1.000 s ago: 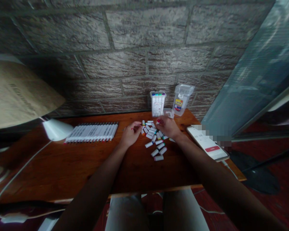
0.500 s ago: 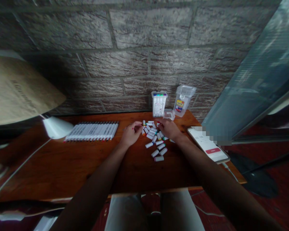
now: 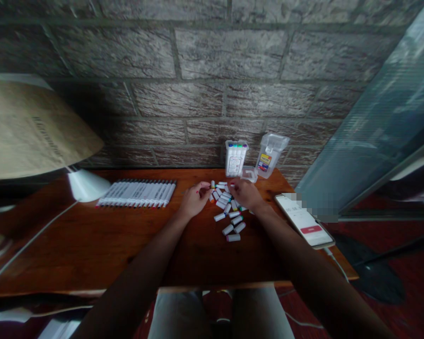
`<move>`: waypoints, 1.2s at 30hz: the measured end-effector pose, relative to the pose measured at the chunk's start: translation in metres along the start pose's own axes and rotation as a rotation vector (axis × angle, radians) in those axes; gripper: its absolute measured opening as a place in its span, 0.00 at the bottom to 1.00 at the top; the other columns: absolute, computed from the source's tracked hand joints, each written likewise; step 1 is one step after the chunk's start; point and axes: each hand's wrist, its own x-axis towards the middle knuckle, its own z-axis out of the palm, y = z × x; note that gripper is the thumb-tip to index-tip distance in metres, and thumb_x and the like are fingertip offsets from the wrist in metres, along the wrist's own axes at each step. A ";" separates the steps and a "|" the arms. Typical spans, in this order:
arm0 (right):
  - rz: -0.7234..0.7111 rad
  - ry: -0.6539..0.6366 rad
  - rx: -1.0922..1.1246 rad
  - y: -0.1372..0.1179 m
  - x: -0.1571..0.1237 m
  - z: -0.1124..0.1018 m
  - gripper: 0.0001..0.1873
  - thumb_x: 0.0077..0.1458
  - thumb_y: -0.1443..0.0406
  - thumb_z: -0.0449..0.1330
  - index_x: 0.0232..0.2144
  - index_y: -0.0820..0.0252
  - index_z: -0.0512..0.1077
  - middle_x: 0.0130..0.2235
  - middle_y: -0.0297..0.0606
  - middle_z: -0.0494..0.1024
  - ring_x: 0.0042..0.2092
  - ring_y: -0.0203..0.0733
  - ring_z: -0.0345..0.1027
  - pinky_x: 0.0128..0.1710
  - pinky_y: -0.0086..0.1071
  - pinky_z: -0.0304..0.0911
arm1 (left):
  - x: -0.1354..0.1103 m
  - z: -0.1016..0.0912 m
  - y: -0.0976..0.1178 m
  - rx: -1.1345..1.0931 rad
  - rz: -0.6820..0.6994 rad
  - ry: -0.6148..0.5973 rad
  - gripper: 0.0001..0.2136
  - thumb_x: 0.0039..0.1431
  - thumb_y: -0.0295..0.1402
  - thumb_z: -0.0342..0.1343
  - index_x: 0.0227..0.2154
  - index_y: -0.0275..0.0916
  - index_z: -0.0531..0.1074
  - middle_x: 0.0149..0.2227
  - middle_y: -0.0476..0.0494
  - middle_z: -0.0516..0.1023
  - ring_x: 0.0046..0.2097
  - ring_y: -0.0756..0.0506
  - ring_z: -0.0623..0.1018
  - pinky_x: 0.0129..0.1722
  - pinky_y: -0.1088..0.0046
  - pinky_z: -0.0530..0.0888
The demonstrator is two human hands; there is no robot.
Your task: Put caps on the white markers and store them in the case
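Only the framing shifts; white caps [image 3: 234, 214], long axes mixed, spread over the counter [image 3: 134, 245] between left hand [image 3: 195, 200] and right hand [image 3: 246, 192] and bodyward; whether either hand's fingers [image 3: 202, 185] grip one, I cannot tell.

We see caps [image 3: 227, 207] white, ends multicoloured | pens [image 3: 138, 193] white, black-tipped | tabletop [image 3: 92, 240] reddish-brown | lampshade [image 3: 38, 127] tan, dark-lettered | wall [image 3: 229, 54] grey, block-patterned
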 end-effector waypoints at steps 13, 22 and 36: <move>-0.005 -0.053 -0.019 -0.011 0.004 0.000 0.14 0.64 0.61 0.56 0.36 0.62 0.80 0.32 0.41 0.82 0.33 0.38 0.74 0.34 0.27 0.62 | -0.002 -0.001 0.004 0.029 0.005 -0.010 0.08 0.62 0.35 0.59 0.43 0.40 0.75 0.42 0.43 0.84 0.41 0.44 0.82 0.43 0.67 0.77; 0.011 -0.066 0.126 0.004 0.005 0.002 0.12 0.62 0.65 0.57 0.41 0.59 0.80 0.37 0.39 0.84 0.36 0.40 0.76 0.37 0.29 0.65 | 0.000 0.001 0.001 0.029 0.000 -0.020 0.08 0.62 0.35 0.59 0.43 0.41 0.75 0.42 0.43 0.84 0.40 0.44 0.82 0.44 0.66 0.77; -0.044 -0.067 0.235 0.014 0.004 0.000 0.08 0.55 0.72 0.61 0.37 0.60 0.78 0.39 0.37 0.82 0.39 0.38 0.74 0.43 0.31 0.66 | 0.000 0.001 0.001 0.026 0.006 -0.020 0.08 0.62 0.34 0.59 0.43 0.41 0.75 0.43 0.43 0.84 0.44 0.44 0.83 0.46 0.66 0.76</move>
